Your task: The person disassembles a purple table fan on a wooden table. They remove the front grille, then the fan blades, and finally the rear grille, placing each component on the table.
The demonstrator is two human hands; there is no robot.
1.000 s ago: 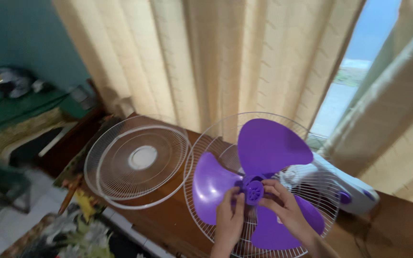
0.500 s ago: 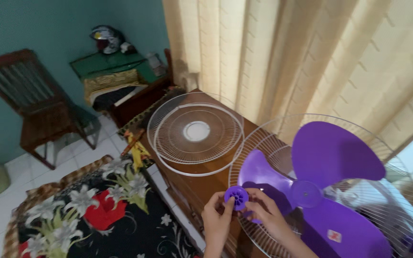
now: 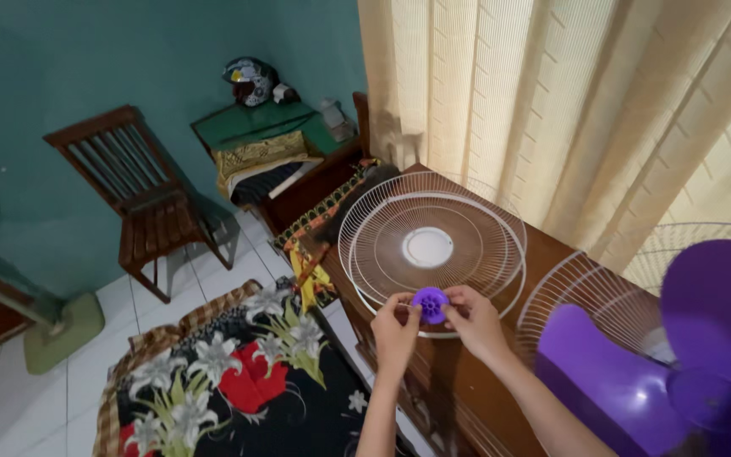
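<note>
Both hands are pinching a small round purple fan cap (image 3: 430,305) between them: the left hand (image 3: 396,326) is gripping its left side with thumb and fingertips, and the right hand (image 3: 470,320) is closing on its right side the same way. The cap is hanging in the air just above the near rim of the loose white wire grille (image 3: 431,247), which is lying flat at the left end of the brown wooden desk (image 3: 475,393). Judging by how things lie, the cap is already off the fan and the front grille is already removed, while the purple blade (image 3: 687,338) is sitting on its hub inside the rear grille (image 3: 581,292) at the desk's right end, so the blade looks like what is left to come off.

Cream pleated curtains (image 3: 568,101) are hanging behind the desk. A floral black, red and white cloth (image 3: 230,389) is spreading over the floor below the desk's left edge. Farther off, a dark wooden chair (image 3: 141,199) is standing against the teal wall, beside a green side table (image 3: 255,127) carrying a helmet (image 3: 249,80). A small pale sticker on the blade is too blurred to describe, and no packages or signs are showing
</note>
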